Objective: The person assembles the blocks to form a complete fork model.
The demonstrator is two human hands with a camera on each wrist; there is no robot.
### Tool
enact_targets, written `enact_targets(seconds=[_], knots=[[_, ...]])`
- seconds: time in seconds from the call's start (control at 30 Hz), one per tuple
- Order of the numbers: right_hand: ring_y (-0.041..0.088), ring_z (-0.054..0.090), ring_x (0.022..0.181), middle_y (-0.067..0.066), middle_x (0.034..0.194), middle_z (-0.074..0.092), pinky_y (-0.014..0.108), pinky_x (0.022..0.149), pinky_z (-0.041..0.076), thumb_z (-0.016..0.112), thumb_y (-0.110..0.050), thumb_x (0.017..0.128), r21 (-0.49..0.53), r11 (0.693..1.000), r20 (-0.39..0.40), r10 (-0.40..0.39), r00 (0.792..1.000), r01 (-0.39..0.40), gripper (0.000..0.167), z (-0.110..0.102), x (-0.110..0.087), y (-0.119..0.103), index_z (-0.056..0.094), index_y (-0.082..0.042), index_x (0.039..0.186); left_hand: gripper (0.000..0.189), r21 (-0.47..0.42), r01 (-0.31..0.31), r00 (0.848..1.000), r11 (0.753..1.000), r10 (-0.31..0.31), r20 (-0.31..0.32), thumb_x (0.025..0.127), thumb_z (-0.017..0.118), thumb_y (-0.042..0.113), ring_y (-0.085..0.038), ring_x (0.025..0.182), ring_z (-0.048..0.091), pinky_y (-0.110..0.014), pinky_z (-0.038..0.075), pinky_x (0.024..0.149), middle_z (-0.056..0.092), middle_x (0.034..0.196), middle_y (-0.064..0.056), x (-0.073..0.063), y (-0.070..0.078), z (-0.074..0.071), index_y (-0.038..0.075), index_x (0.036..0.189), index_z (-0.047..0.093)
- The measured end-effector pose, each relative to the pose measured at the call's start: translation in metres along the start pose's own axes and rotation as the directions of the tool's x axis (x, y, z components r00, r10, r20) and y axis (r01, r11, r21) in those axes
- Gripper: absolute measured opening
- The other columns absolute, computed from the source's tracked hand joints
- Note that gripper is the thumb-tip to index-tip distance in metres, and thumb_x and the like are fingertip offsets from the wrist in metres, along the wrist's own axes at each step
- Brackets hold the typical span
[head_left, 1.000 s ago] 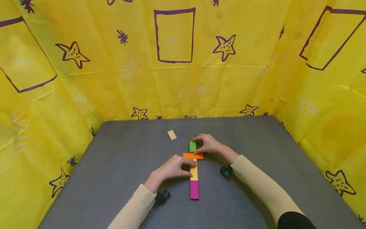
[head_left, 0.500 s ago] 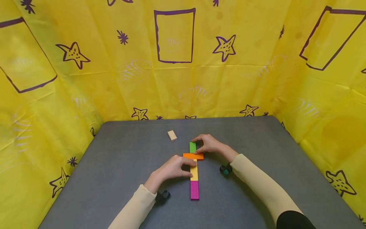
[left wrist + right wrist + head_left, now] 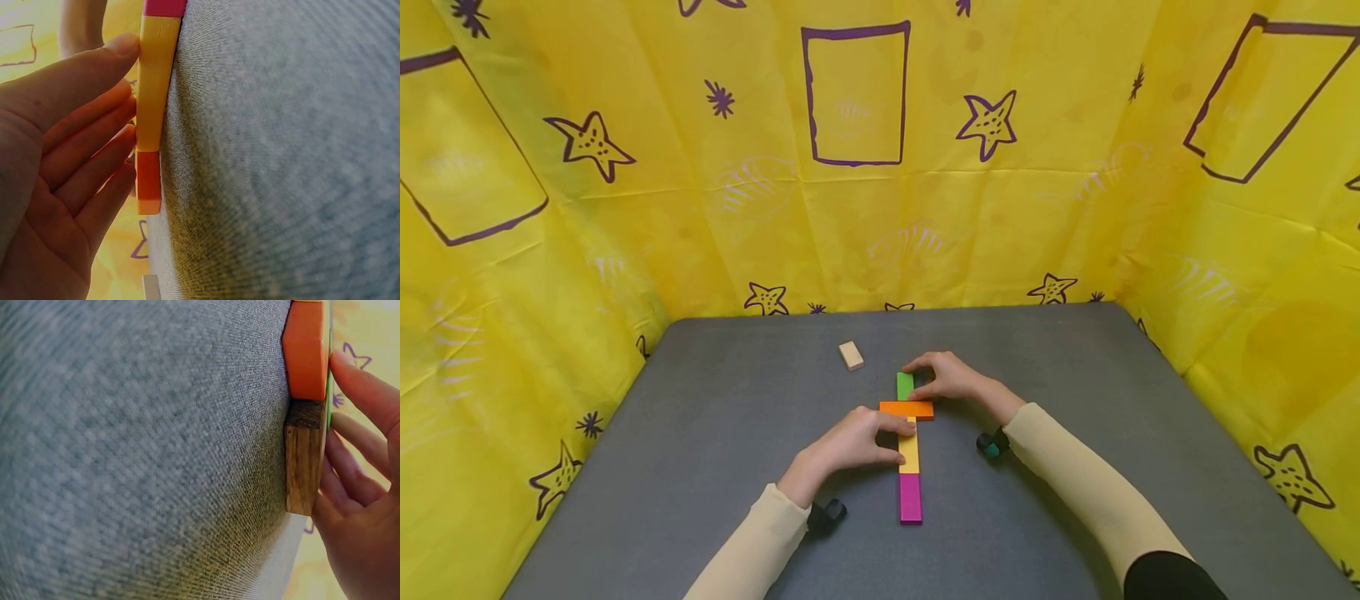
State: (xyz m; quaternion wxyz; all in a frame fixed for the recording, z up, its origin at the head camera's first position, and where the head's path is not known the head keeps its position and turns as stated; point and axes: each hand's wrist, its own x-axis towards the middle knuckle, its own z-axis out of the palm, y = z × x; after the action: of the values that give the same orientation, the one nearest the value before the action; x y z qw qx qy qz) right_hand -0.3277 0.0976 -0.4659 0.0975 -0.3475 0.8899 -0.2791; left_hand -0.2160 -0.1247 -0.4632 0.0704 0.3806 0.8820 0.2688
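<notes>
On the grey table a yellow block (image 3: pixel 910 447) lies between a magenta block (image 3: pixel 910 498) and a crosswise orange block (image 3: pixel 907 409). My left hand (image 3: pixel 848 437) rests its thumb and fingertips on the yellow block from the left; in the left wrist view its fingers are nearly straight. With thumb and index finger, my right hand (image 3: pixel 952 377) pinches a green block (image 3: pixel 905 385) just beyond the orange one. In the right wrist view a brown wooden block (image 3: pixel 302 467) sits against the orange block, with a thin green edge beyond its top; in the head view it cannot be made out.
A loose pale wooden block (image 3: pixel 851 355) lies farther back, left of the green one. Yellow patterned cloth (image 3: pixel 880 225) hangs behind the table and on both sides. Dark wrist cameras (image 3: pixel 827 515) sit beneath the sleeves.
The green block has shifted very slightly nearer to the orange block under the right hand. My left hand and the other blocks stay in place.
</notes>
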Motion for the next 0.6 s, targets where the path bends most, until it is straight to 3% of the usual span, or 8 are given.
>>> enact_targets(seconds=[0.6], knots=[[0.019,0.058,0.101,0.002,0.115,0.067,0.038,0.093,0.048,0.078,-0.033,0.077,0.028,0.999,0.001,-0.017,1.0,0.017,0.049,-0.0005,0.0021,-0.0011,0.066,-0.013,0.12,0.043,0.008,-0.028,0.999,1.0,0.028,-0.018,0.081,0.075,0.034,-0.002,0.107,0.06,-0.025,0.048,0.096,0.067,0.116,0.013,-0.0002,-0.0003,-0.0006,0.02,0.121,0.067]])
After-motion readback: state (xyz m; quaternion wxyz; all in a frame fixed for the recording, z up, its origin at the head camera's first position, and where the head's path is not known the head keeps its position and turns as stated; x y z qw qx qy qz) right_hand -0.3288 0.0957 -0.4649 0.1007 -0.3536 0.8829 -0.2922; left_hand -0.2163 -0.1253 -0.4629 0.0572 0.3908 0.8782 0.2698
